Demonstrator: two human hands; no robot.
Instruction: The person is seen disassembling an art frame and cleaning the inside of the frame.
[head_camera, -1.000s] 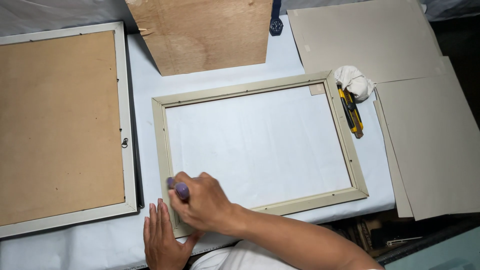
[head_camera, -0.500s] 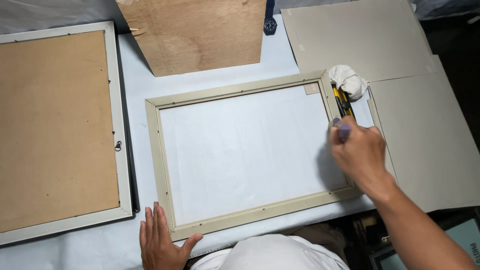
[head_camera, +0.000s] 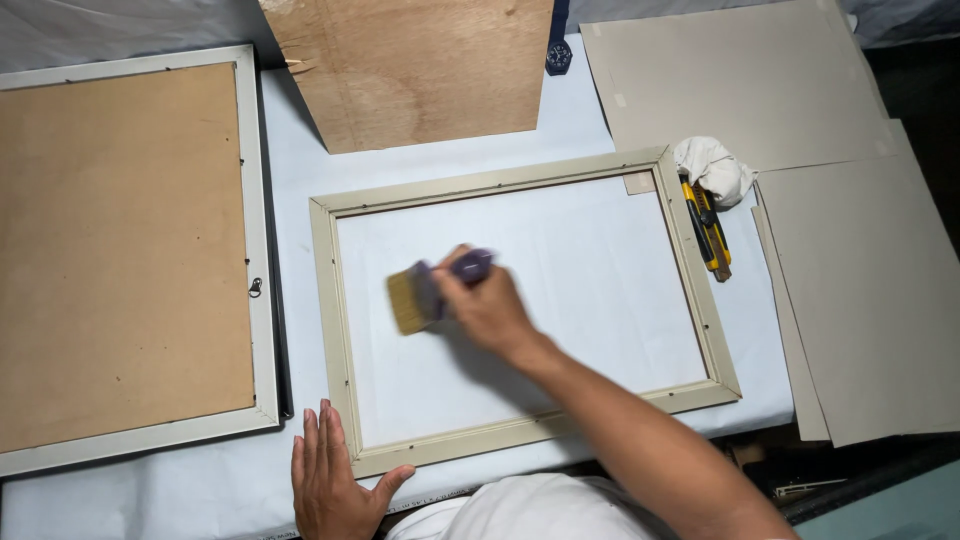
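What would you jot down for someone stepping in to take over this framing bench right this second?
Right hand: gripping a flat brush with a purple handle, bristles on the white panel inside the pale empty frame, towards its left half.
Left hand: flat on the table, pressing the frame's lower left corner.
Nearby: yellow utility knife and a crumpled white rag by the frame's upper right corner; grey card sheets on the right; a second frame with brown backing on the left; a plywood board at the top.
Done: cannot tell how much has been brushed.
Left: the frame has no backing fitted yet.
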